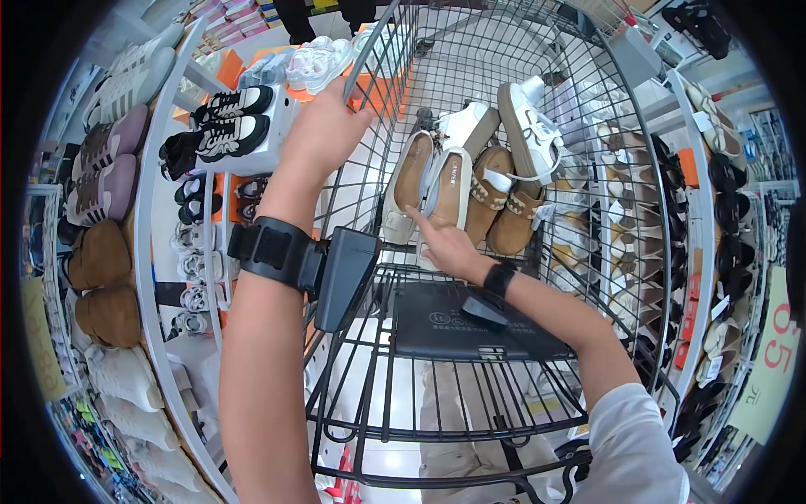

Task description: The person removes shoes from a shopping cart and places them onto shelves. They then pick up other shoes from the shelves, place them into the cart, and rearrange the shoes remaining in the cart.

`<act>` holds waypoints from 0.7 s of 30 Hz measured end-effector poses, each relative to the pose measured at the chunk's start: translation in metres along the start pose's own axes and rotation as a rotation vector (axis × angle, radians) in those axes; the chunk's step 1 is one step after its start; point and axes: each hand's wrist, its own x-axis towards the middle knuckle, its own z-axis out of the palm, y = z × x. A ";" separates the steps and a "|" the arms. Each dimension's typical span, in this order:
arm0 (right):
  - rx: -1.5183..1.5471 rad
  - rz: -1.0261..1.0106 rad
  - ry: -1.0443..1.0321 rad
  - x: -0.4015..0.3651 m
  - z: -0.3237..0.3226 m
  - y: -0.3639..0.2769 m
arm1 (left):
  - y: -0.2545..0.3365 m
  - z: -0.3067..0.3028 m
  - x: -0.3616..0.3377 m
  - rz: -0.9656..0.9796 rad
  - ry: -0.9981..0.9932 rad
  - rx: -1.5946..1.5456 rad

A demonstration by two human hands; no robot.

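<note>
My left hand (326, 130) is at the left side of the wire shopping cart (367, 433), closed over its top rim; most of its fingers are hidden. Inside the basket, my right hand (449, 245) reaches in with its index finger stretched toward a pair of cream flat shoes (454, 186) with tan insoles. The fingertip is at the left shoe; whether it touches cannot be told. Brown slip-on shoes (513, 220) with studded straps lie to the right. Behind them are white sneakers (532, 134), one tilted up on its side.
Shelves of shoes line both sides. Black-and-white sneakers (233, 134) stand on a white box at left, brown fuzzy shoes (105, 277) farther left. A dark plastic panel (420, 323) spans the cart's near end. Someone's dark-clad legs (323, 17) show at the top.
</note>
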 end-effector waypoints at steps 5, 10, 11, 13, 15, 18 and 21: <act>0.019 0.143 -0.139 0.041 0.040 0.029 | 0.002 -0.001 0.002 0.017 -0.018 0.022; -0.006 0.203 -0.204 0.045 0.042 0.019 | 0.001 0.001 0.001 0.028 -0.003 0.032; -0.009 0.198 -0.202 0.046 0.044 0.020 | 0.001 0.000 0.001 0.029 0.004 0.038; 0.012 0.249 -0.176 0.046 0.052 0.022 | 0.001 0.000 0.002 0.025 0.007 0.044; 0.055 0.217 -0.196 0.044 0.059 0.026 | 0.002 0.000 0.000 0.021 0.002 0.050; 0.098 0.202 -0.222 0.028 0.059 0.022 | 0.003 -0.001 0.000 0.024 -0.008 0.043; 0.084 0.226 -0.213 0.027 0.055 0.017 | 0.003 0.000 0.000 0.024 -0.007 0.024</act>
